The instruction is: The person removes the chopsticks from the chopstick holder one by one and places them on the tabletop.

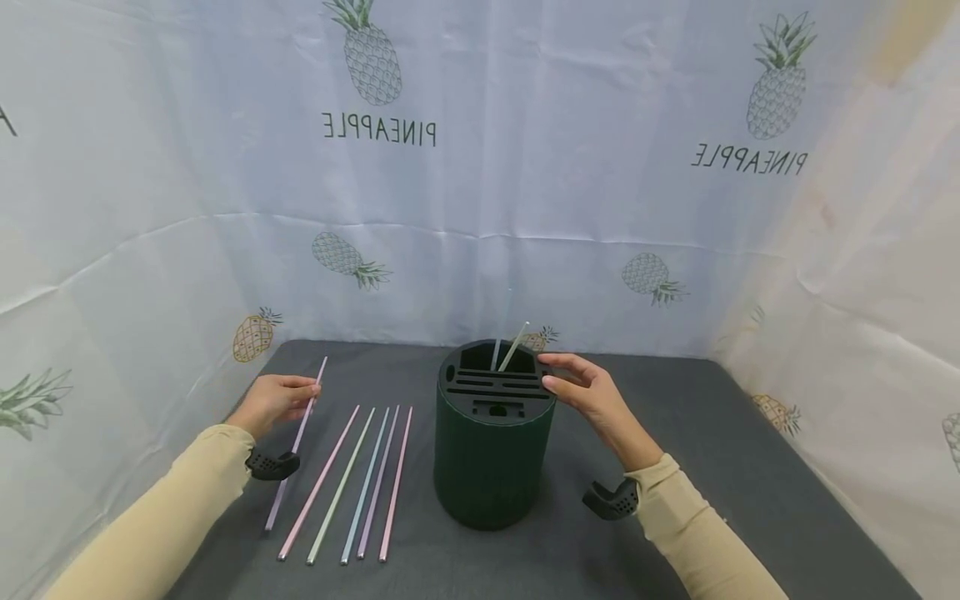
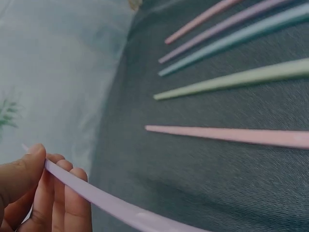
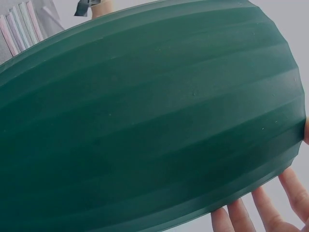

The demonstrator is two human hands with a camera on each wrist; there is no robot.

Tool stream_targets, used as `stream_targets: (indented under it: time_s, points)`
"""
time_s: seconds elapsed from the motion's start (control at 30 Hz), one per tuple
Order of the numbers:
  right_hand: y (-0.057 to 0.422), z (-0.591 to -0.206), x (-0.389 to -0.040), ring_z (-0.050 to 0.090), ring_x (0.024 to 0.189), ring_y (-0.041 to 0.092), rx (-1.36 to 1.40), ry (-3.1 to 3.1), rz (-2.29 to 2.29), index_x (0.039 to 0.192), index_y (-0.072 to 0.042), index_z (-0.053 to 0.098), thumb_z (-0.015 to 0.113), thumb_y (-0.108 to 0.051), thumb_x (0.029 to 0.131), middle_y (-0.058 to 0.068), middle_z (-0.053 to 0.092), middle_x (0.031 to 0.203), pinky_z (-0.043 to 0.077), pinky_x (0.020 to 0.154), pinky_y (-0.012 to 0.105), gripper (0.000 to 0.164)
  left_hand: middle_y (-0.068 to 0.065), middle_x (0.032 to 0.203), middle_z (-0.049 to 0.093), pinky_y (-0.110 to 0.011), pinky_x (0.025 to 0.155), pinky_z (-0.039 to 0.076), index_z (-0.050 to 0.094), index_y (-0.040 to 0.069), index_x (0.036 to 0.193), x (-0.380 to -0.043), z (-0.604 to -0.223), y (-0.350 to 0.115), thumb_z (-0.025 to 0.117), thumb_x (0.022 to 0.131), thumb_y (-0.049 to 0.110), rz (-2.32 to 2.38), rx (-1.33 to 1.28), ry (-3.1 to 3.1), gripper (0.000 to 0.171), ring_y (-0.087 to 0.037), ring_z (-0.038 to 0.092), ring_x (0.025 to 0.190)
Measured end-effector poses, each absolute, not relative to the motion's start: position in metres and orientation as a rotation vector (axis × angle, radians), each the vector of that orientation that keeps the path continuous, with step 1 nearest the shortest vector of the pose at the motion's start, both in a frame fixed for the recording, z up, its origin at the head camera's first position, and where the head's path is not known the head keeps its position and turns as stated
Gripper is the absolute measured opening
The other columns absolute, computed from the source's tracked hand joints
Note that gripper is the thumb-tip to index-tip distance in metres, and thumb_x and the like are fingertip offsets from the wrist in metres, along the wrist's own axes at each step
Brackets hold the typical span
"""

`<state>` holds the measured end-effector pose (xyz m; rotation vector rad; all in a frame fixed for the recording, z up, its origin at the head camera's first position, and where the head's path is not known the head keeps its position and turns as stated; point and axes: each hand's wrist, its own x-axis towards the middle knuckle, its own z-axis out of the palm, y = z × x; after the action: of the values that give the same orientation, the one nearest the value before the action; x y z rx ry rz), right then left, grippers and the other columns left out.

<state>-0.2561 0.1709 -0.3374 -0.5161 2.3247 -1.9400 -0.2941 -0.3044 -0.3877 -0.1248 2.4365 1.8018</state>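
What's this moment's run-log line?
left hand: pinches purple chopstick | right hand: touches slotted green holder | table: five chopsticks | holder: two chopsticks

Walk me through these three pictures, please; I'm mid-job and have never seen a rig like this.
There is no machine here, just a person's left hand and right hand, both bare. The wide picture comes from a camera worn on the head, looking forward and down. The other two come from cameras worn on each wrist, close to that hand's work.

The left hand holds a purple stick. The right hand touches the top of a dark green holder, where two upright sticks poke out.

On the dark table, between the hands, lie five more sticks: two pink, one green, one blue, one purple.
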Motion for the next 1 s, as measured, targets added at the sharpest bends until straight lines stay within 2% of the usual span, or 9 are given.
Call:
stream_targets:
  time_s: [0.37,0.63,1.0]
  points:
    - [0.17,-0.336,-0.256,0.048,0.129,0.025,-0.516,2.333,-1.932,0.136,-0.014,0.054,0.067,-0.029,0.092,0.001,0.044,0.147,0.039,0.11,0.052,0.048,0.004,0.079,0.069,-0.023,0.062,0.059,0.059,-0.018,0.115,-0.295,-0.42,-0.307,0.062,0.093,0.005,1.733,-0.2,2.42,0.031,-0.004,0.063,0.069]
    - [0.17,-0.337,-0.258,0.051,0.125,0.023,-0.508,2.344,-1.924,0.136,-0.014,0.053,0.067,-0.029,0.092,0.002,0.043,0.147,0.039,0.11,0.053,0.048,0.006,0.07,0.063,-0.022,0.058,0.057,0.061,-0.018,0.109,-0.294,-0.433,-0.297,0.065,0.091,0.002,1.711,-0.248,2.394,0.027,-0.005,0.059,0.063]
    - [0.171,-0.338,-0.257,0.052,0.123,0.019,-0.512,2.354,-1.929,0.135,-0.014,0.054,0.067,-0.028,0.092,0.001,0.043,0.147,0.04,0.108,0.052,0.047,0.005,0.063,0.062,-0.02,0.053,0.055,0.067,-0.013,0.1,-0.294,-0.441,-0.289,0.07,0.085,0.004,1.571,-0.28,2.514,0.022,-0.005,0.057,0.058]
